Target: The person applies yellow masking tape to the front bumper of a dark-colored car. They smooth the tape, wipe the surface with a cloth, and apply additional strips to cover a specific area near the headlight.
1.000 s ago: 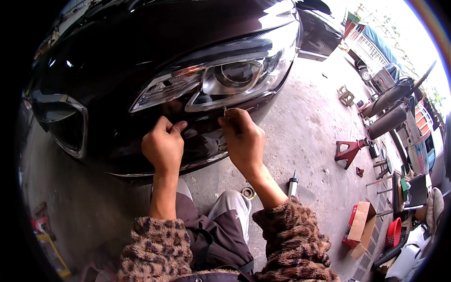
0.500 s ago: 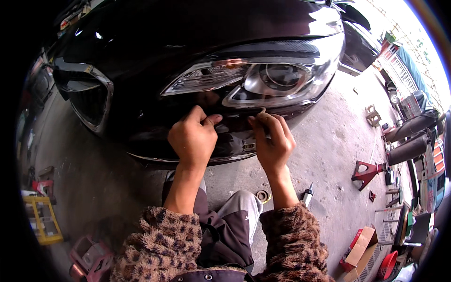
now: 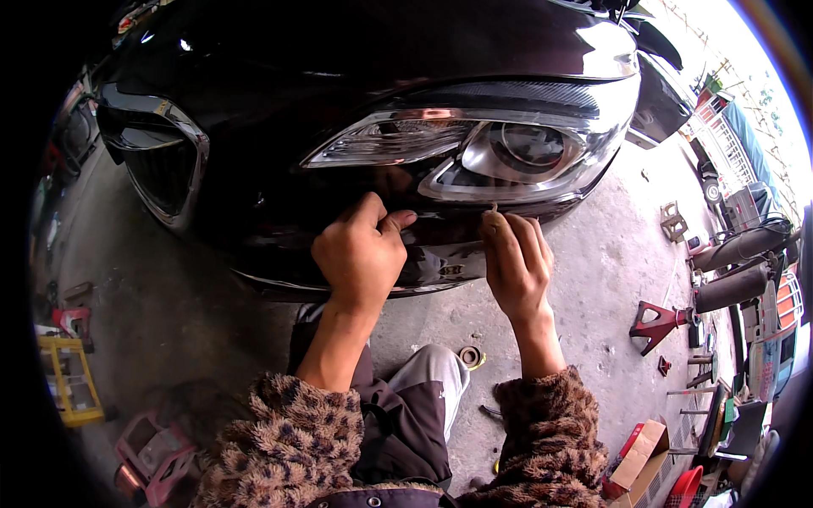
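In front of me is the dark, glossy front of a car (image 3: 279, 102) with its clear headlight (image 3: 508, 161). My left hand (image 3: 360, 254) is closed just below the headlight's inner end, thumb against the curled index finger. What it holds, if anything, is hidden. Under the outer half of the lamp, my right hand (image 3: 518, 264) pinches a thin pale strip (image 3: 494, 207) whose short curled end sticks up past the fingertips. Both hands are close to the bumper; I cannot tell whether they touch it.
A brown ring-shaped roll (image 3: 471, 356) lies on the concrete floor by my knee. To the right are a red jack stand (image 3: 656, 326), an open cardboard box (image 3: 641, 457) and dark cylinders (image 3: 732, 292). A yellow frame (image 3: 72, 381) and a reddish stool (image 3: 155, 457) are at left.
Both hands have shifted right, the right one slightly farther, widening the gap between them. The car also appears farther right in view. The tube on the floor is now mostly hidden by my right sleeve.
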The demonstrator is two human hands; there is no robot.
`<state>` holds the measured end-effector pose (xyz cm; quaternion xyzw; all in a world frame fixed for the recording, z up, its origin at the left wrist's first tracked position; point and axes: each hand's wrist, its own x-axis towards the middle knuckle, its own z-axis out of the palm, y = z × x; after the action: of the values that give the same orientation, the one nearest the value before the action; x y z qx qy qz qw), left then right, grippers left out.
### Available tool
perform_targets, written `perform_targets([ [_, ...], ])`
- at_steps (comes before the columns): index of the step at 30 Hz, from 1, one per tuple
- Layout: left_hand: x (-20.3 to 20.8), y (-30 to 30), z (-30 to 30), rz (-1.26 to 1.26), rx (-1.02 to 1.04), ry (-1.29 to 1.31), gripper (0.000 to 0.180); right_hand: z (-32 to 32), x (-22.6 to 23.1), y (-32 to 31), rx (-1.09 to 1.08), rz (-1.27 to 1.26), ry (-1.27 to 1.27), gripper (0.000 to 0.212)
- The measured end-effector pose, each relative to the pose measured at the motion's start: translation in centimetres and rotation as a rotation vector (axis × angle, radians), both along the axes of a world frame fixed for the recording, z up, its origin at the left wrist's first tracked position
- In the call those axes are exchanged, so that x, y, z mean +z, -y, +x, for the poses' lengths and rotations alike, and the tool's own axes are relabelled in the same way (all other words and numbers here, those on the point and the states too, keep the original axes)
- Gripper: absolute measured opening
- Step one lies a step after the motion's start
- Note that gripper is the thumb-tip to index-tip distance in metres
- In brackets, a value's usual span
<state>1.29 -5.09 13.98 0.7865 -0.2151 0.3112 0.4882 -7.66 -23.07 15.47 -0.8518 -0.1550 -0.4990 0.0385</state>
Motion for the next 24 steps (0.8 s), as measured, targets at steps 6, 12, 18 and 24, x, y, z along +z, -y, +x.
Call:
perform_targets([
  [6, 0.0, -0.4, 0.3, 0.051, 0.059, 0.068, 0.031, -1.5, 1.5, -1.6, 0.019, 0.181, 0.180, 0.024],
  [12, -0.6, -0.3, 0.2, 0.035, 0.020, -0.010, 0.032, -0.4, 1.5, -5.1, -0.040, 0.089, -0.015, 0.028],
  [18, -0.4, -0.7, 0.1, 0.052, 0.014, 0.023, 0.024, 2.6, 0.8, -5.6, -0.028, -0.058, -0.039, 0.032],
  [24, -0.7, -0.8, 0.0, 0.052, -0.012, 0.035, 0.019, 4.3, 0.0, -3.8, 0.178, -0.060, -0.029, 0.034],
])
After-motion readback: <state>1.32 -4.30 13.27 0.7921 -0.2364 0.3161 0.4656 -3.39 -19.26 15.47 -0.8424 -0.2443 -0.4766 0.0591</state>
